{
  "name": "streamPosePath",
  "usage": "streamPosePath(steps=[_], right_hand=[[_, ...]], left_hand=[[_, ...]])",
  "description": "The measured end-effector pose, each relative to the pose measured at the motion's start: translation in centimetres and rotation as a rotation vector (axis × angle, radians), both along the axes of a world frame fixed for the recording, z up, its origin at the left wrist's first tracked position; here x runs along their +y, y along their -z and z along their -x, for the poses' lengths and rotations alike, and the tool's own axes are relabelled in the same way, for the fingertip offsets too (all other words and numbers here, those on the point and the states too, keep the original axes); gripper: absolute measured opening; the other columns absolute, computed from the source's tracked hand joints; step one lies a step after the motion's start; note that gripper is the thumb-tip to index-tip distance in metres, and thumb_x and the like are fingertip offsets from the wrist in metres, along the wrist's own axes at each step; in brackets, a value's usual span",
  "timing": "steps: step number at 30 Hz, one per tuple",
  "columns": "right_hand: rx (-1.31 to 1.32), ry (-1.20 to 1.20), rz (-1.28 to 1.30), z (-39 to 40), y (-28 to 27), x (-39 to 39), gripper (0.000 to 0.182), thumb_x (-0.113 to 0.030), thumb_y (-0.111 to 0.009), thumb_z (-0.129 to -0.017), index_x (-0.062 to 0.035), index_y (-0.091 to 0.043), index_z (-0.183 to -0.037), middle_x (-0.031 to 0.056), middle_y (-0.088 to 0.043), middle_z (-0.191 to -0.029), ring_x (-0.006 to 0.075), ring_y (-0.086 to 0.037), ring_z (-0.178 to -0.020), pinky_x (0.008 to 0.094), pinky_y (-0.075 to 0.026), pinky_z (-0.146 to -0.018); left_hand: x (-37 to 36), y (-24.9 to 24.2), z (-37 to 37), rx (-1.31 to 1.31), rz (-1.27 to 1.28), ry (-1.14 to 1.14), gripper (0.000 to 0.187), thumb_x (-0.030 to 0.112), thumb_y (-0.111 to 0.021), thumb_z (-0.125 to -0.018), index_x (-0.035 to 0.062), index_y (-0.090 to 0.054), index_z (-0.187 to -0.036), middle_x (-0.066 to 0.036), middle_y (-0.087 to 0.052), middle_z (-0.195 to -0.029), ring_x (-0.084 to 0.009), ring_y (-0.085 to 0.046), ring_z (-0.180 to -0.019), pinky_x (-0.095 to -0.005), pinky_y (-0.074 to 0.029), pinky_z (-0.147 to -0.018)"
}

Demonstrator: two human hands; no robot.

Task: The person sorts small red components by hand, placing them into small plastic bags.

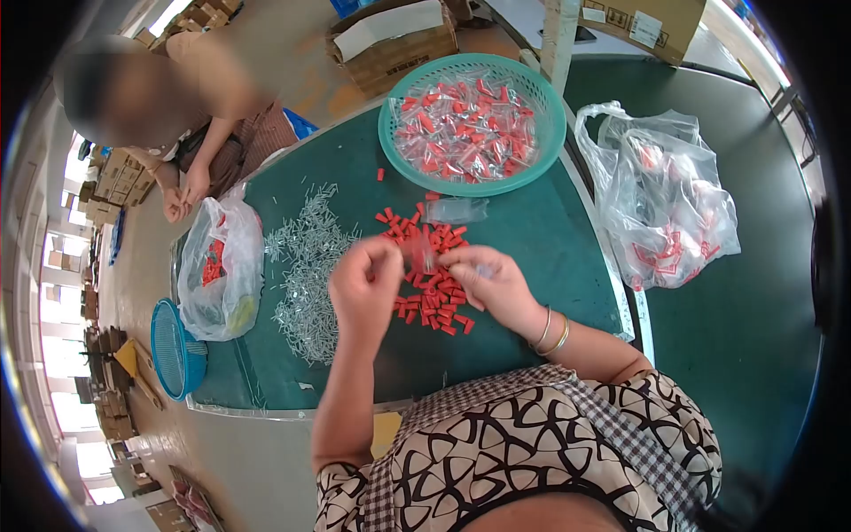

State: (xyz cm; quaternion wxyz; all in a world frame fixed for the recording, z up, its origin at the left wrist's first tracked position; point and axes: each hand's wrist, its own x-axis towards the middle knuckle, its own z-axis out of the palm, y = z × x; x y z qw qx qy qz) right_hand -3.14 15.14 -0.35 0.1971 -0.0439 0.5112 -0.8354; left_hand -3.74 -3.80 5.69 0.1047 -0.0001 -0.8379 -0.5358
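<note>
Both of my hands meet over a pile of red plastic caps (436, 297) on the green table. A small clear plastic bag (420, 255), blurred and with red showing through it, stretches between my fingertips. My left hand (365, 277) is closed in a pinch at the bag's left side. Thumb and fingers of my right hand (493, 285) pinch its right side, and more clear film shows against that palm. Left of the caps, close to my left wrist, spreads a heap of small metal pins (306, 275). A flat clear packet (456, 210) lies just beyond the caps.
A green basket (384, 142) full of bagged red pieces stands at the back. Plastic bags lie at the left (235, 306) and right (612, 191). A blue basket (168, 350) is at the left edge. Another person (222, 97) sits across the far left corner.
</note>
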Motion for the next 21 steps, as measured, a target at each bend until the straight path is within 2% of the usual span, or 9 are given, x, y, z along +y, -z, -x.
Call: streamPosePath(steps=[3,4,7,10,13,14,17,18,21], right_hand=[[-0.207,-0.215,0.631,1.5,3.1,0.5,0.029,-0.017,-0.055,-0.101,-0.0043,-0.058,-0.126,-0.0025,-0.056,-0.078,0.0048,-0.035,-0.053,0.0190,-0.030,-0.048],[-0.247,-0.221,0.647,1.5,3.1,0.5,0.030,-0.014,-0.053,-0.100,-0.0057,-0.056,-0.129,-0.0015,-0.057,-0.082,0.0069,-0.031,-0.057,0.0208,-0.028,-0.053],[-0.266,-0.240,0.818,2.0,3.2,0.3,0.034,-0.007,-0.053,-0.098,-0.0053,-0.054,-0.131,0.0028,-0.063,-0.096,0.0084,-0.047,-0.068,0.0253,-0.045,-0.069],[-0.323,-0.145,0.800,1.7,2.2,0.1,0.043,-0.004,-0.055,-0.094,-0.0032,-0.046,-0.137,0.0087,-0.062,-0.118,0.0155,-0.061,-0.099,0.0343,-0.049,-0.095],[-0.333,-0.147,0.798,1.6,2.0,-0.1,0.051,-0.005,-0.055,-0.094,-0.0006,-0.038,-0.142,0.0157,-0.053,-0.136,0.0255,-0.051,-0.129,0.0422,-0.037,-0.114],[-0.305,-0.177,0.838,1.6,2.4,-0.2,0.053,-0.005,-0.055,-0.094,0.0000,-0.038,-0.143,0.0171,-0.048,-0.142,0.0274,-0.042,-0.137,0.0426,-0.035,-0.115],[-0.236,-0.199,0.791,1.5,2.8,-0.5,0.051,-0.007,-0.056,-0.094,0.0002,-0.041,-0.142,0.0155,-0.049,-0.142,0.0267,-0.045,-0.133,0.0418,-0.035,-0.114],[-0.234,-0.212,0.767,1.4,2.9,-0.6,0.051,-0.008,-0.057,-0.094,0.0001,-0.042,-0.142,0.0146,-0.049,-0.142,0.0262,-0.046,-0.132,0.0414,-0.036,-0.113],[-0.203,-0.267,0.728,1.3,3.2,-0.8,0.051,-0.010,-0.059,-0.093,-0.0004,-0.044,-0.141,0.0133,-0.048,-0.144,0.0254,-0.048,-0.130,0.0397,-0.038,-0.109]], left_hand=[[3.0,-3.5,5.0,0.110,-0.223,0.071,0.014,0.000,-0.063,-0.090,-0.0025,-0.065,-0.103,-0.005,-0.067,-0.090,-0.0090,-0.062,-0.078,-0.0232,-0.051,-0.072],[3.8,-3.7,5.9,0.138,-0.274,0.130,0.018,-0.001,-0.060,-0.091,-0.0035,-0.064,-0.108,-0.007,-0.067,-0.095,-0.0101,-0.063,-0.082,-0.0238,-0.052,-0.076],[3.7,-2.5,6.2,0.264,-0.123,0.117,0.023,-0.001,-0.060,-0.091,-0.0045,-0.063,-0.114,-0.009,-0.067,-0.103,-0.0115,-0.064,-0.086,-0.0247,-0.053,-0.080],[2.4,-0.2,3.0,0.217,0.089,0.060,0.015,-0.001,-0.062,-0.090,-0.0037,-0.066,-0.104,-0.005,-0.065,-0.094,-0.0087,-0.060,-0.079,-0.0224,-0.050,-0.072],[2.2,1.5,-0.9,0.138,0.192,0.074,0.009,-0.002,-0.063,-0.089,-0.0018,-0.068,-0.097,-0.002,-0.063,-0.087,-0.0064,-0.055,-0.073,-0.0203,-0.045,-0.065],[2.2,2.1,-1.8,0.089,0.156,0.080,0.009,-0.001,-0.065,-0.088,-0.0007,-0.069,-0.096,-0.001,-0.063,-0.087,-0.0061,-0.054,-0.071,-0.0197,-0.043,-0.064],[2.7,4.0,-3.5,-0.026,0.040,0.080,0.016,0.003,-0.067,-0.089,-0.0002,-0.068,-0.104,-0.002,-0.065,-0.090,-0.0070,-0.058,-0.075,-0.0211,-0.048,-0.068],[2.8,4.1,-3.7,-0.039,0.106,0.095,0.020,0.003,-0.067,-0.088,-0.0004,-0.067,-0.108,-0.004,-0.066,-0.092,-0.0075,-0.059,-0.076,-0.0218,-0.049,-0.070],[3.4,5.5,-3.6,-0.016,0.058,0.074,0.022,0.001,-0.072,-0.082,0.0007,-0.065,-0.103,-0.008,-0.064,-0.085,-0.0152,-0.060,-0.067,-0.0277,-0.049,-0.060]])
